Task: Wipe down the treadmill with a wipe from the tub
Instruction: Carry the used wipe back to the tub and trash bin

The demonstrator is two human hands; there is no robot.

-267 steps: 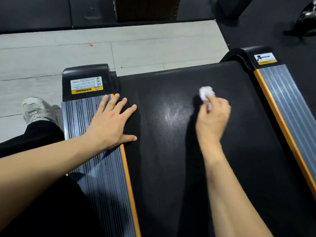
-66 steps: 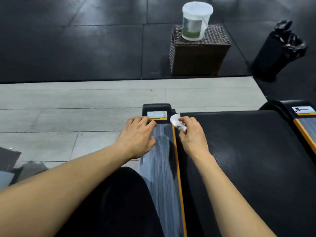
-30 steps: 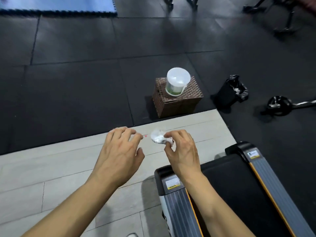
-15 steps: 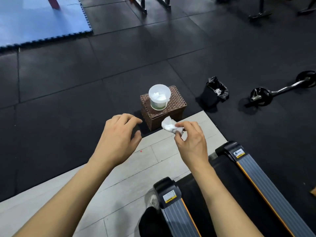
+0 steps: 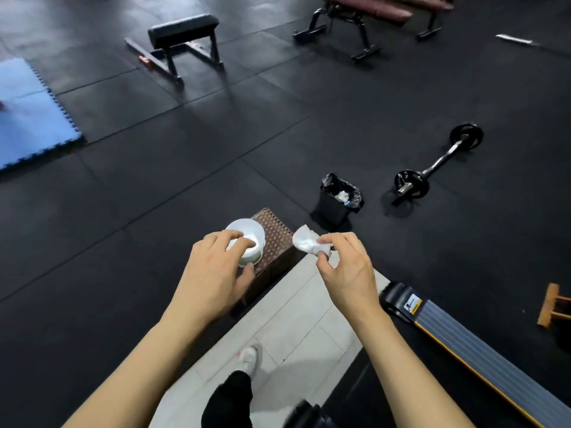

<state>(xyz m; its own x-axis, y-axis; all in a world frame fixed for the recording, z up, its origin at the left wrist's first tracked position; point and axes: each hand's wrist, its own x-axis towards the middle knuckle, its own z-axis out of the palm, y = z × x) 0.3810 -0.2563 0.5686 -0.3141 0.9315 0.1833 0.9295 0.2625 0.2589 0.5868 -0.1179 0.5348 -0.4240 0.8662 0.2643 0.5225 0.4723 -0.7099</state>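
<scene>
I have stood up from the treadmill, now at my 4 o'clock; my right hand pinches the crumpled wipe while my left hand, grip loosely curled and empty, reaches the tub on the wicker box at 12. The wiping looks done, and the bin waits at 1 o'clock, with a barbell beyond it.

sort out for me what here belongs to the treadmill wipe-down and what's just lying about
Part of the job:
used wipe, pinched in the right hand
wipe tub, left hand reaching into it
treadmill
bin, wipes already inside

Lying about:
barbell
benches
blue mat
wicker box, only propping the tub
</scene>
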